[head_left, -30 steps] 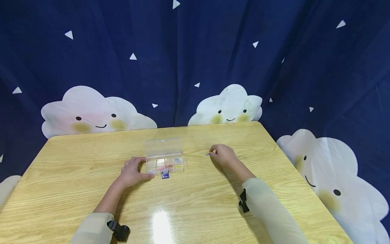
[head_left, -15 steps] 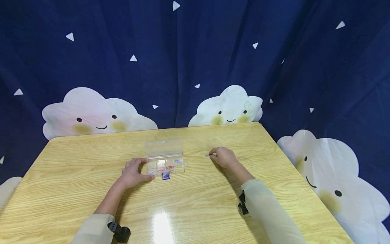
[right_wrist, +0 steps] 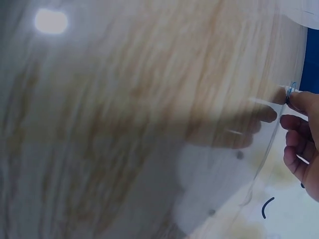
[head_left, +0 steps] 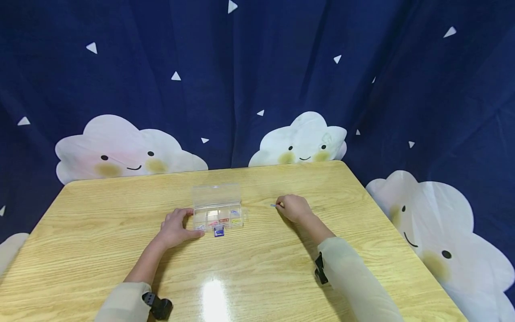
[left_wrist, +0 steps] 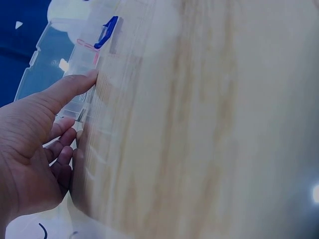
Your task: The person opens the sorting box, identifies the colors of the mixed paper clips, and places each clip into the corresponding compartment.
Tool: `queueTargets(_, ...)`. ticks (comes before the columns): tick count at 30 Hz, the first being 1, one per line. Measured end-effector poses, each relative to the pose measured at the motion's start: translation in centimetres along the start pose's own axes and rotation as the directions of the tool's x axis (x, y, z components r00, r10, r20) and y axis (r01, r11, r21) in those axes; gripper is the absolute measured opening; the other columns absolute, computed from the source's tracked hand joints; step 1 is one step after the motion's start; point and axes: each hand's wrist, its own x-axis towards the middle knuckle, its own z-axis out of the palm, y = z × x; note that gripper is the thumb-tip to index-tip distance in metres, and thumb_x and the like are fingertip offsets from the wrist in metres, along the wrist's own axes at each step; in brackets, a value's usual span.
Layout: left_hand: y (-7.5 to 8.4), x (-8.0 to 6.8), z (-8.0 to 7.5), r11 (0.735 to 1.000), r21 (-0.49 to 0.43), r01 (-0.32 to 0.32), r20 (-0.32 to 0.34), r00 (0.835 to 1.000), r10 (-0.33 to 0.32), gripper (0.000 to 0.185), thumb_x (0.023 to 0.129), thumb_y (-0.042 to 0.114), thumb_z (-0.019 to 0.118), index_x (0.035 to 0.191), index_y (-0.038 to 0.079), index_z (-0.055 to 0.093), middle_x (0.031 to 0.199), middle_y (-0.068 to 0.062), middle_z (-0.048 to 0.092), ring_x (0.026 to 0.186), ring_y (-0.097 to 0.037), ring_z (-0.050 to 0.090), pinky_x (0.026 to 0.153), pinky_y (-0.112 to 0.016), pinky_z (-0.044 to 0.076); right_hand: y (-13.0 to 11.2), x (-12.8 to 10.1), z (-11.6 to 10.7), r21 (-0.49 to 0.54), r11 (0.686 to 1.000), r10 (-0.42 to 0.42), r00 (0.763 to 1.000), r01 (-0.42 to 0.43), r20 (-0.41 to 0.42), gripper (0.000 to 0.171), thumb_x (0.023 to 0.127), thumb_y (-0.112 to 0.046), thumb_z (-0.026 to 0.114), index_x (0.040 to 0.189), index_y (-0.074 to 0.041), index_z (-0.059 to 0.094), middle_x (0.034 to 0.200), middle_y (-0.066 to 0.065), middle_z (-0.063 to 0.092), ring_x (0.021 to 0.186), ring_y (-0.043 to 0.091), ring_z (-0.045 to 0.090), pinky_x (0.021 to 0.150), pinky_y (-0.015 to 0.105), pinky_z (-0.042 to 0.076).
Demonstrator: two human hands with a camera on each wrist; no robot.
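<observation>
A clear plastic compartment box [head_left: 200,216] lies on the table with its transparent lid [head_left: 216,195] raised at the back. Small paper clips in red [head_left: 223,220], yellow [head_left: 236,222], pink and blue sit in its compartments. A blue latch [left_wrist: 106,32] sticks out at the box's front. My left hand [head_left: 174,229] grips the box's left end, thumb at the front edge and fingers at the back corner. To the right of the box, my right hand [head_left: 294,208] pinches a blue paper clip [right_wrist: 290,90] between thumb and index finger, low over the table.
The wooden table [head_left: 257,268] extends around the box, with a bright light reflection near its front. A dark blue curtain [head_left: 281,67] with white clouds hangs behind and to the right. A black wrist camera [head_left: 158,306] sits on the left sleeve.
My right hand has shifted very slightly toward me with the paper clip. The left hand and the box have stayed in place.
</observation>
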Motion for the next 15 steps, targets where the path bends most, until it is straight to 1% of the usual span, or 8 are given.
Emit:
queueTargets(3, 0.0, 0.0, 0.0, 1.0, -0.005, 0.004, 0.005, 1.0, -0.004, 0.08, 0.071, 0.043, 0.079, 0.131, 0.004, 0.045, 0.134, -0.022, 0.042, 0.122, -0.042, 0.031, 0.097, -0.057, 0.026, -0.1, 0.0, 0.0, 0.02, 1.0, 0.0, 1.0, 0.0, -0.005, 0.021, 0.095, -0.027, 0.054, 0.105, -0.015, 0.069, 0.084, -0.002, 0.069, 0.049, 0.008, 0.044, 0.049, 0.023, 0.035)
queueTargets(7, -0.1, 0.2, 0.0, 1.0, -0.013, 0.003, 0.008, 1.0, -0.003, 0.082, 0.071, 0.044, 0.078, 0.132, 0.003, 0.044, 0.134, -0.022, 0.042, 0.122, -0.042, 0.03, 0.097, -0.057, 0.025, -0.4, 0.1, -0.1, 0.048, 0.999, -0.014, 1.0, 0.015, -0.018, 0.022, 0.096, -0.026, 0.052, 0.105, -0.014, 0.068, 0.073, -0.005, 0.063, 0.047, 0.008, 0.039, 0.046, 0.023, 0.03)
queueTargets(10, -0.2, 0.2, 0.0, 1.0, -0.012, 0.002, 0.007, 1.0, -0.002, 0.082, 0.071, 0.045, 0.078, 0.132, 0.003, 0.044, 0.133, -0.022, 0.042, 0.122, -0.041, 0.031, 0.096, -0.057, 0.026, -0.9, 0.4, -0.3, 0.068, 0.997, -0.03, 0.999, 0.032, -0.023, 0.023, 0.096, -0.026, 0.052, 0.106, -0.014, 0.068, 0.065, -0.006, 0.058, 0.047, 0.008, 0.039, 0.046, 0.023, 0.028)
queueTargets(15, -0.2, 0.2, 0.0, 1.0, -0.012, 0.003, 0.004, 1.0, -0.003, 0.081, 0.07, 0.045, 0.078, 0.132, 0.004, 0.044, 0.132, -0.021, 0.042, 0.121, -0.041, 0.031, 0.096, -0.056, 0.026, -2.2, 1.0, -0.8, 0.084, 0.994, -0.069, 0.997, 0.073, -0.047, 0.022, 0.095, -0.027, 0.054, 0.105, -0.015, 0.069, 0.069, -0.006, 0.06, 0.05, 0.008, 0.042, 0.047, 0.023, 0.03)
